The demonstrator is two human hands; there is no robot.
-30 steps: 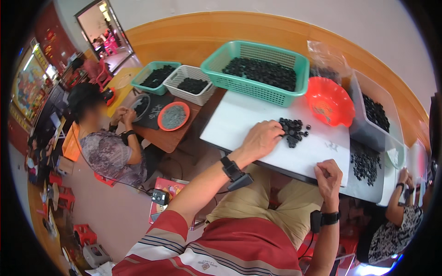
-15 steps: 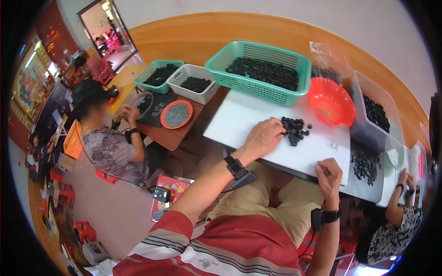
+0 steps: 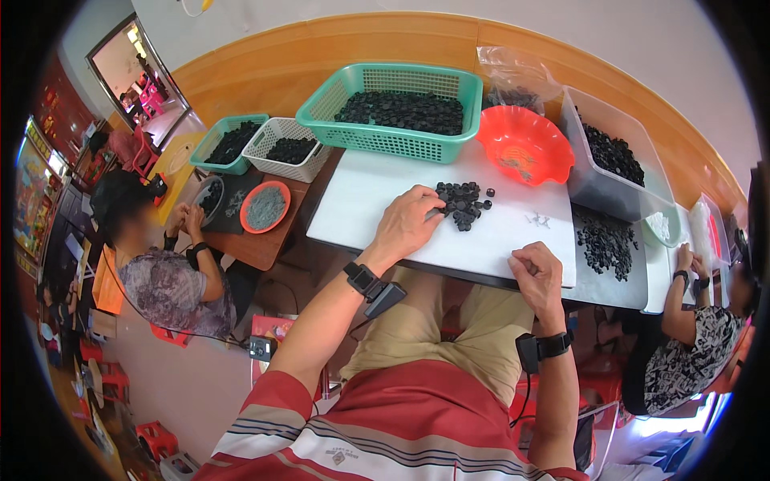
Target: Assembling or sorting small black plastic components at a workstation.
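Hands first: my left hand (image 3: 407, 226) lies palm down on the white board (image 3: 361, 200), its fingertips touching the near edge of a small heap of black caps (image 3: 464, 204), and I read the loosely spread fingers as raking or picking from that heap rather than clamping anything; I cannot tell whether a cap sits under them. My right hand (image 3: 536, 272) is curled into a loose fist at the board's near edge, thumb pressed against the bent fingers, and what it pinches, if anything, is hidden. The heap sits mid-board, within easy reach of both hands, which looks to me like a working portion set apart from the stock. That stock fills the big green basket (image 3: 385, 136) just behind the board, and the orange bowl (image 3: 525, 144) stands beside the heap on my right, close enough to drop things into. A clear bin (image 3: 597, 188) with more black pieces stands further right, and loose ones lie on a grey tray (image 3: 609, 276). On my left, another person (image 3: 164, 276) works at a brown table with a smaller green basket (image 3: 215, 160) and a white basket (image 3: 277, 156).
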